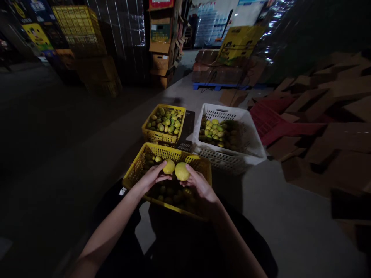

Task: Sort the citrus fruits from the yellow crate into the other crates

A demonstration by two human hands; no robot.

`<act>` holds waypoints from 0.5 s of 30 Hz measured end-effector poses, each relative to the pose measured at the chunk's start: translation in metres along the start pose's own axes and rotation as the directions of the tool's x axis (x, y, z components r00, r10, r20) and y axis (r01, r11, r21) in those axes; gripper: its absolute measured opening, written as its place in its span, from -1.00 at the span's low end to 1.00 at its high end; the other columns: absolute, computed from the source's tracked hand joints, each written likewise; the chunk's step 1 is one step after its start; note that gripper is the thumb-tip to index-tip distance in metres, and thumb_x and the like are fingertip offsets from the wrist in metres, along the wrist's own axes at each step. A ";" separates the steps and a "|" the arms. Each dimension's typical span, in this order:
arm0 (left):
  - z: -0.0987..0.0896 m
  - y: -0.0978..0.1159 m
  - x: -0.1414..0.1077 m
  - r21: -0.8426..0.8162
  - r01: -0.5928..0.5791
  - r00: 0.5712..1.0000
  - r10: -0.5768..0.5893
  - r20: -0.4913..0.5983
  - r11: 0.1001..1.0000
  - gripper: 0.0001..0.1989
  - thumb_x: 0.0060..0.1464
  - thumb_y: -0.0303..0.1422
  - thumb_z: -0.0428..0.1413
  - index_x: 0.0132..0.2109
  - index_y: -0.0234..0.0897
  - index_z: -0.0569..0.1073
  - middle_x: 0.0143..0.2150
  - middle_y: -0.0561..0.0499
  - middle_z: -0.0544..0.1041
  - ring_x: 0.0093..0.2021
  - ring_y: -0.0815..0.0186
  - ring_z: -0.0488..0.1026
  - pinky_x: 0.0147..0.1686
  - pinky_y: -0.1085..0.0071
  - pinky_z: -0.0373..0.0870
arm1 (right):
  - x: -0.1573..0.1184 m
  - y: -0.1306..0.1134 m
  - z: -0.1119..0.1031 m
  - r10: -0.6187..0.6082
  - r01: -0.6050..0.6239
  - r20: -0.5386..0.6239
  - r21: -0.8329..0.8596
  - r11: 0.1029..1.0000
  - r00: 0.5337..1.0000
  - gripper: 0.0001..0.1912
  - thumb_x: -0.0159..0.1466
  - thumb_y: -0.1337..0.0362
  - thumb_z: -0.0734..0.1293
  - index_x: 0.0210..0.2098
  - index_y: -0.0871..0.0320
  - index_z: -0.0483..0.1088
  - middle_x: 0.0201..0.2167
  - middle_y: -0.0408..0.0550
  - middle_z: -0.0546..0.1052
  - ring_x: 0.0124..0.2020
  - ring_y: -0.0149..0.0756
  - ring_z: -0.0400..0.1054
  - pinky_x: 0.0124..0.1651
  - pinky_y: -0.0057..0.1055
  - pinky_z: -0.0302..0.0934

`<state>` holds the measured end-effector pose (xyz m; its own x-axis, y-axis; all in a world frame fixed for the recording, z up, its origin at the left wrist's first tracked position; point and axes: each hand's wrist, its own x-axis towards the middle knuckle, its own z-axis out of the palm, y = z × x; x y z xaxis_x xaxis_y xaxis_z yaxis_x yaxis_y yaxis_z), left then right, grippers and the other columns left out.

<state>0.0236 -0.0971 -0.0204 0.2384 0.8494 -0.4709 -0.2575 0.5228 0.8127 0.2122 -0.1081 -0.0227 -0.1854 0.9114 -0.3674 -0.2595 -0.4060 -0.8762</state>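
Note:
My left hand is closed on a yellow lemon, thumb on top and fingers beneath. Beside it, my right hand grips a second, slightly larger pale yellow lemon. The two fruits sit close together with a small gap between them. Both hands are above a yellow plastic crate, whose load of lemons lies mostly in shadow. Beyond it stands another yellow crate filled with green and yellow lemons. To the right, a white crate holds more of them on its left side, the rest being in shadow.
A red plastic crate lies to the right, among a heap of flattened cardboard boxes. At the back are stacked cartons, a blue pallet with boxes on it, and piled yellow crates. Grey concrete floor surrounds the crates.

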 end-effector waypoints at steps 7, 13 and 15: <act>-0.001 -0.007 -0.001 0.353 -0.453 0.853 0.513 -0.095 0.819 -0.53 -0.19 -0.22 0.37 -0.12 -0.29 0.46 -0.13 -0.10 0.56 -0.11 0.16 0.51 -0.02 0.26 0.42 | -0.002 0.005 0.005 -0.329 0.284 -0.174 -0.243 0.928 0.928 -0.44 -0.06 -0.02 0.52 -0.17 0.21 0.50 -0.28 0.05 0.59 -0.31 -0.19 0.48 -0.30 -0.30 0.43; 0.005 -0.003 -0.014 0.464 -0.682 0.654 0.756 0.039 0.566 -0.50 -0.19 -0.34 0.36 -0.04 -0.20 0.43 -0.06 -0.07 0.51 -0.03 0.16 0.46 0.04 0.26 0.38 | -0.007 0.010 0.008 -0.843 0.614 -0.136 -0.627 0.480 0.520 -0.46 0.03 0.20 0.51 0.01 0.10 0.45 0.00 0.06 0.50 -0.02 -0.10 0.41 -0.02 -0.19 0.39; 0.005 -0.002 -0.013 0.327 -0.680 0.706 0.707 0.049 0.656 -0.46 -0.23 -0.39 0.38 -0.04 -0.20 0.43 -0.03 -0.06 0.51 -0.02 0.18 0.47 0.03 0.28 0.39 | -0.006 0.009 0.007 -0.803 0.645 -0.158 -0.517 0.563 0.575 -0.41 -0.01 0.22 0.53 0.02 0.10 0.44 0.00 0.05 0.51 -0.01 -0.10 0.42 0.00 -0.18 0.38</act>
<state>0.0261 -0.1092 -0.0139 0.0318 0.9654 0.2587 -0.0251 -0.2580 0.9658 0.2044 -0.1180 -0.0267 0.2516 0.8604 0.4433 0.2240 0.3938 -0.8915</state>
